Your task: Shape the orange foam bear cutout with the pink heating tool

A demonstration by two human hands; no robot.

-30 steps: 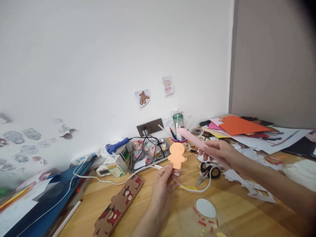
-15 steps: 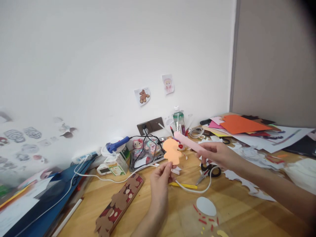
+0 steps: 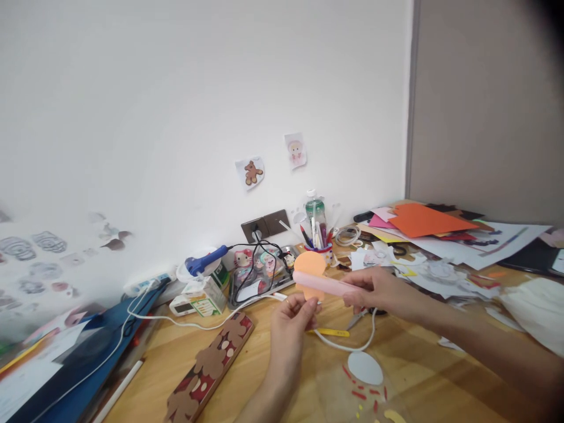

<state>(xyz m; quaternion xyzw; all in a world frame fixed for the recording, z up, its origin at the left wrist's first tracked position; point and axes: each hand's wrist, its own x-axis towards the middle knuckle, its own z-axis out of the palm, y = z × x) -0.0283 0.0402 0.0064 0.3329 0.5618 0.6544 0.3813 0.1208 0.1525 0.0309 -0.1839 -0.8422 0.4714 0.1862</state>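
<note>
My left hand [image 3: 293, 320] pinches the bottom of an orange figure-shaped cutout [image 3: 310, 264], held upright above the desk. In my right hand [image 3: 374, 289] is a pink strip-like piece [image 3: 324, 283], its far end lying across the front of the cutout's middle and hiding part of it. Below the hands, a white oval [image 3: 365, 368] lies on the desk with small red and yellow bits near it. Scissors [image 3: 358, 318] are partly hidden beneath my right hand.
A brown bear-decorated case [image 3: 210, 369] is at the left front. Behind are a blue glue gun [image 3: 205, 260], a pen cup [image 3: 321, 254] and a clear tray. Coloured paper [image 3: 429, 221] and scraps lie right. A white cable [image 3: 185, 324] crosses the desk.
The pink piece has moved left and down, from beside the cutout to across its front. My right hand has moved down with it. The view has shifted slightly.
</note>
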